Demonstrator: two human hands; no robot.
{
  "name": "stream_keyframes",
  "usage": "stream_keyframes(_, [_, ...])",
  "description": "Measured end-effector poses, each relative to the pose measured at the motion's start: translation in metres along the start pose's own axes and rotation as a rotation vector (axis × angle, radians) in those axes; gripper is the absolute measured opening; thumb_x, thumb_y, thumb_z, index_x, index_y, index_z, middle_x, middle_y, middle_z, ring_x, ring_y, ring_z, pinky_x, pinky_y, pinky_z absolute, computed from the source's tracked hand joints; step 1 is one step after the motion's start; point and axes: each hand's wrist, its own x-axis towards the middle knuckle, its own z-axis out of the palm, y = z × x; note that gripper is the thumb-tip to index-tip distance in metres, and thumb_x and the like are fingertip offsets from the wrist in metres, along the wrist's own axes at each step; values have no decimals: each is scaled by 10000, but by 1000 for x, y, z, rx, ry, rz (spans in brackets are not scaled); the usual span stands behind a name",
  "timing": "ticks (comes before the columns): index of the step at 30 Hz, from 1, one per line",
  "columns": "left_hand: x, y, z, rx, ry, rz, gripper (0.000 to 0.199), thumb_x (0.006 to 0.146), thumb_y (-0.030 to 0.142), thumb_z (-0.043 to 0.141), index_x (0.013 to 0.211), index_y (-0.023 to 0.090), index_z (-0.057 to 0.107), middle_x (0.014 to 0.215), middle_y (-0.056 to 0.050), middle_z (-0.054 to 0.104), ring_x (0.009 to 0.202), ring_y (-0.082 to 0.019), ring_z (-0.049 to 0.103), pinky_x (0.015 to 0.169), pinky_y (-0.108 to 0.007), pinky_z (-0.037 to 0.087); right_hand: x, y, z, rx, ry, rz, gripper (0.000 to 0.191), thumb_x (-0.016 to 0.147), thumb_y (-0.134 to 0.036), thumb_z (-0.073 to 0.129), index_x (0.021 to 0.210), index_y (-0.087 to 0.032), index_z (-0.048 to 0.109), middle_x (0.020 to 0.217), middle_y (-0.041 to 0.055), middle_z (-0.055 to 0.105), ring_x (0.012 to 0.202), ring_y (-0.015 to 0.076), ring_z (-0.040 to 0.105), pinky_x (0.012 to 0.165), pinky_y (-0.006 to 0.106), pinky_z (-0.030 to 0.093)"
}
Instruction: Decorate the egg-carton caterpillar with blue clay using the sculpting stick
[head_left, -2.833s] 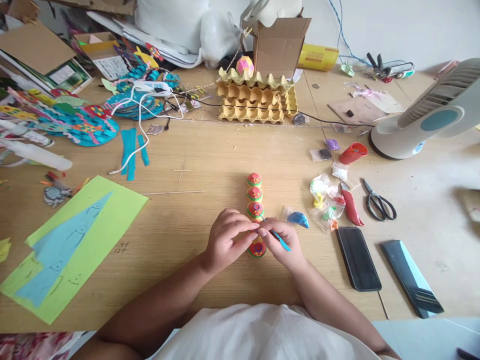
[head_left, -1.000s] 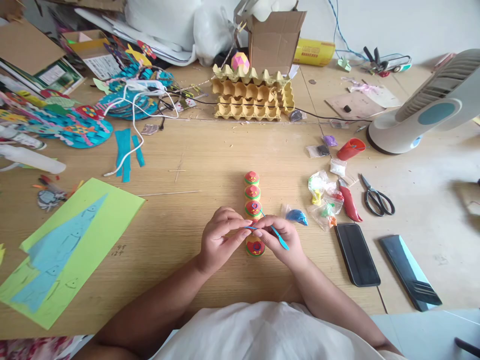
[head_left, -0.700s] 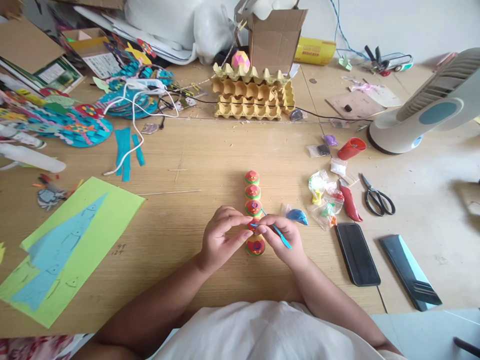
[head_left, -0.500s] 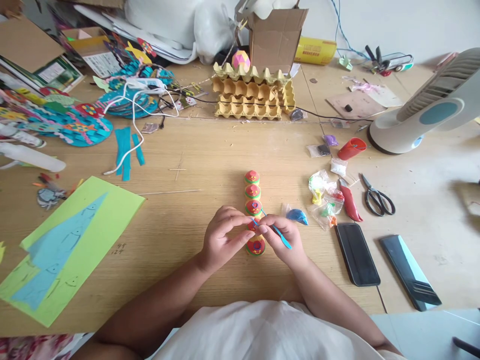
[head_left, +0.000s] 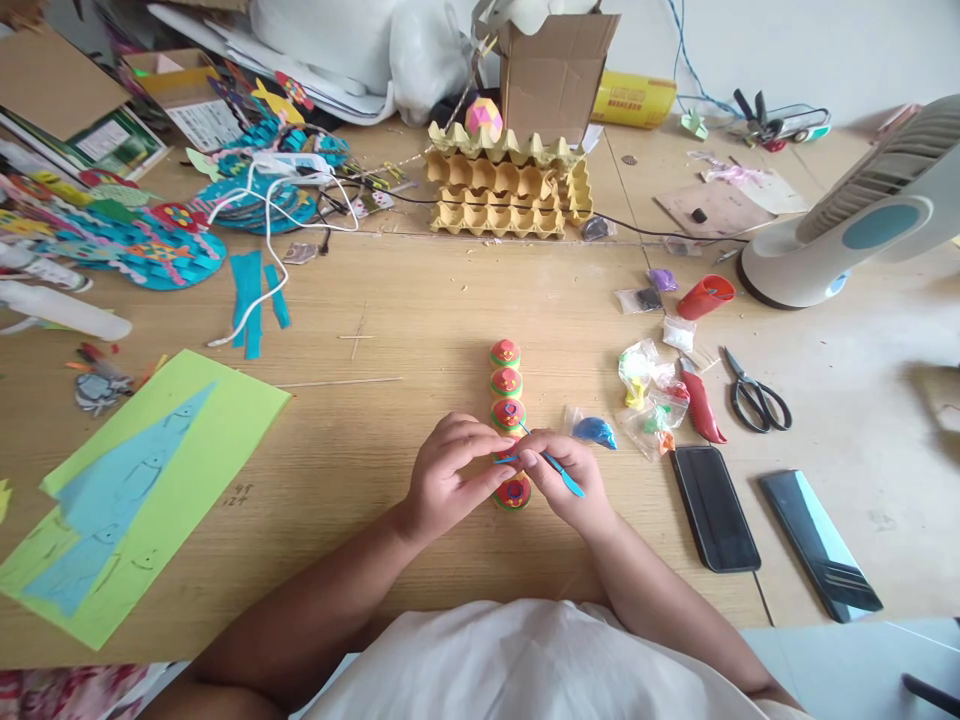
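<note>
A row of egg-carton cups (head_left: 507, 382) covered in red and green clay runs away from me, several with small yellow and blue details. Over its near end, my left hand (head_left: 450, 470) has thumb and forefinger brought together at a thin blue clay strand (head_left: 505, 460). Its other fingers are curled. My right hand (head_left: 564, 478) meets it there, thumb and forefinger pinched, and holds a blue plastic modelling tool (head_left: 564, 474) slanting across the palm side. The fingertips partly hide the strand and the cup below.
Right of the row lie a bag of blue clay (head_left: 595, 431), other clay bags (head_left: 646, 385), a red-handled knife (head_left: 702, 400), scissors (head_left: 756, 392) and two phones (head_left: 716, 508). Green paper (head_left: 225, 400) lies left. Egg cartons (head_left: 499, 195) and a white fan (head_left: 825, 240) stand farther back.
The blue strand between the fingertips has swung from slanted to nearly level. My left fingertips have shifted slightly right, closer to the right hand. The right hand keeps the tool.
</note>
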Motion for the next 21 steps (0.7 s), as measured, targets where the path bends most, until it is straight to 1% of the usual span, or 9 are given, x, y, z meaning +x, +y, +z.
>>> stream_keyframes(4, [0,1,-1,43,8,9,111,915,185,752,1021,221,750,889,-37,775,824,-175,674,782,-343,559,1,0,0,2,-14,-18,319,1002,-429,628,812,-193,728,741,45,726,656,151,650,638,280,535])
stream_keyframes(9, [0,1,-2,54,0,17,101,915,151,744,987,222,752,870,-25,775,817,-169,665,783,-338,552,0,1,0,48,-13,-26,282,996,-398,648,814,-196,721,748,41,723,663,147,648,641,276,525])
stream_keyframes(15, [1,3,-3,44,10,15,92,915,142,737,961,221,751,839,-17,764,794,-165,656,768,-336,543,-2,2,-1,82,-6,40,347,1002,-479,615,853,-187,729,770,54,728,708,169,668,683,301,555])
stream_keyframes(18, [2,4,-4,36,17,27,99,911,134,738,957,222,740,838,-15,765,789,-163,656,767,-337,542,-1,1,-1,130,-12,35,359,999,-499,612,873,-183,727,801,58,726,729,169,669,693,304,562])
stream_keyframes(21, [2,4,-3,36,30,32,101,904,135,744,953,222,738,839,-15,766,792,-163,659,774,-337,543,-2,1,0,154,-29,56,299,943,-490,702,915,-193,723,793,41,709,677,145,641,621,270,535])
